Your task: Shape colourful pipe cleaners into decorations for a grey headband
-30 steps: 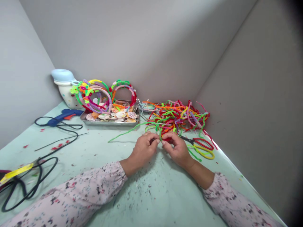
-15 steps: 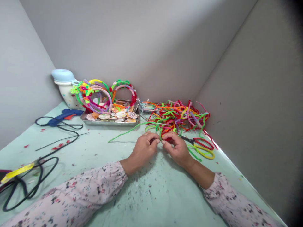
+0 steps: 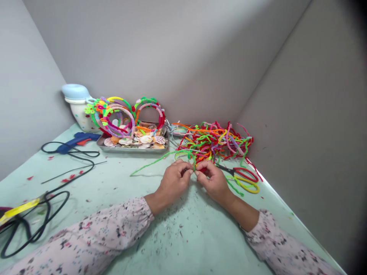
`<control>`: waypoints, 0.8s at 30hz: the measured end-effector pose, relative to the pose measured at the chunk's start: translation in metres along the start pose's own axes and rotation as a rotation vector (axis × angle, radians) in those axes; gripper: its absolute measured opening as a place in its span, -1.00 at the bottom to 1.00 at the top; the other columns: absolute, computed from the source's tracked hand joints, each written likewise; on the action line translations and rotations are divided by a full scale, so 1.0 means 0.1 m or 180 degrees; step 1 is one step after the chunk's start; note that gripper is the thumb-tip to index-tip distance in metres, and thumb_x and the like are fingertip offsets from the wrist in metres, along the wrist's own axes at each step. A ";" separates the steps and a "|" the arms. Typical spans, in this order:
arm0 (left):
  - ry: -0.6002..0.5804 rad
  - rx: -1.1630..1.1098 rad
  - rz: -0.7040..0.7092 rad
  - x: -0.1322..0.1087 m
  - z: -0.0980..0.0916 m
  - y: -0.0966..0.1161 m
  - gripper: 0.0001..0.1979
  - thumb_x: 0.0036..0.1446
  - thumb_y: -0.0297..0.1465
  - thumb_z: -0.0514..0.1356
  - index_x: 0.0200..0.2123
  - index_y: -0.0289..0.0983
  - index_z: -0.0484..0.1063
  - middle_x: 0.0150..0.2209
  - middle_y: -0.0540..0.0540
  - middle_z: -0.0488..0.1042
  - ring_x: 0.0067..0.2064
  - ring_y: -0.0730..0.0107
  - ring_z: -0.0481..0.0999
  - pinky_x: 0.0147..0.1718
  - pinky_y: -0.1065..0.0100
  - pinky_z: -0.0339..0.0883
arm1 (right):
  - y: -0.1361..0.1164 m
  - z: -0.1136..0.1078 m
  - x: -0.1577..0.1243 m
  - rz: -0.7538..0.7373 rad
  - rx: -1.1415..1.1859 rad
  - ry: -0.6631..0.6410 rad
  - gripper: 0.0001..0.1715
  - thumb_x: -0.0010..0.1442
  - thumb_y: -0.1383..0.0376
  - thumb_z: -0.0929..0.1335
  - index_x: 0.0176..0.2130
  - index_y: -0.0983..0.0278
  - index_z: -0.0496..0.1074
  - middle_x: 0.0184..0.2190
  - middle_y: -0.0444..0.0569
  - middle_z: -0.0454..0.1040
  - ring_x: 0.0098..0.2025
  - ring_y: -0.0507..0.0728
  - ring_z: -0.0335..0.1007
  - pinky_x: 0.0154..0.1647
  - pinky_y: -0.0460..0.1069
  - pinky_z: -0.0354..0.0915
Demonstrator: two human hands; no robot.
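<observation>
Near the middle of the table, my left hand [image 3: 176, 181] and my right hand [image 3: 212, 181] meet, fingertips pinched closed. Between them they grip a green pipe cleaner [image 3: 155, 162], whose long loose end trails out to the left above the tabletop. A curved piece of it rises just over my fingertips. A thin pale band runs behind it, and I cannot tell whether the two are joined. Just right of my right hand lie scissors [image 3: 246, 179] with red and yellow handles, beside a loose green strand [image 3: 236, 189].
A tangled heap of coloured pipe cleaners [image 3: 218, 139] lies behind my hands. A metal tray [image 3: 134, 150] holds shells, with several decorated headbands [image 3: 119, 120] standing on them. Leftward are a blue glue gun [image 3: 69, 146], black cable [image 3: 61, 185] and a white cup with blue lid [image 3: 82, 112].
The green pipe cleaner's loose end has sunk slightly and its upper part near my fingers has bent over further. Both hands stay almost in place, still pinching it.
</observation>
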State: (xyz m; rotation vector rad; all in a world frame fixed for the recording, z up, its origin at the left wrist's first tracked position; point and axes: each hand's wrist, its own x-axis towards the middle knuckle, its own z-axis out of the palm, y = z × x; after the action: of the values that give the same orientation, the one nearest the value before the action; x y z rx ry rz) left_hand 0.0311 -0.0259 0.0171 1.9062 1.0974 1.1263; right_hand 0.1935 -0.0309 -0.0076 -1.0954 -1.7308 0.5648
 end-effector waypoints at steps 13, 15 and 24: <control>-0.0051 -0.0041 -0.0023 -0.01 0.01 -0.02 -0.85 0.07 -0.51 0.09 -0.48 -0.29 0.43 -0.48 -0.01 0.35 -0.34 0.40 0.37 -0.32 0.39 0.23 | 0.04 0.00 0.00 0.0079 0.0141 -0.0110 -0.94 0.13 0.33 0.33 -0.32 0.23 0.32 -0.42 -0.12 0.37 -0.46 0.02 0.31 -0.46 -0.08 0.30; -0.0050 -0.0035 0.0025 -0.01 0.02 -0.02 -0.85 0.08 -0.52 0.09 -0.45 -0.29 0.44 -0.45 -0.02 0.37 -0.33 0.40 0.38 -0.32 0.40 0.24 | 0.04 0.01 0.01 0.0129 0.0159 -0.0090 -0.94 0.12 0.33 0.33 -0.33 0.23 0.32 -0.42 -0.12 0.37 -0.47 0.02 0.31 -0.47 -0.09 0.29; -0.0004 -0.0210 -0.0089 -0.03 0.03 -0.07 -0.88 0.11 -0.46 0.09 -0.37 -0.28 0.43 -0.38 -0.04 0.40 -0.34 0.42 0.39 -0.38 0.42 0.26 | 0.04 -0.02 0.01 0.0078 0.0268 -0.0143 -0.91 0.13 0.31 0.34 -0.28 0.22 0.33 -0.39 -0.10 0.39 -0.43 0.04 0.35 -0.44 -0.07 0.33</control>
State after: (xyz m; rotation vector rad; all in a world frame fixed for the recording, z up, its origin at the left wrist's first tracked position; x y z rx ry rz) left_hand 0.0310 -0.0255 0.0088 1.8349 1.0699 1.1319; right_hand 0.1971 -0.0279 -0.0093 -1.0530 -1.7184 0.6764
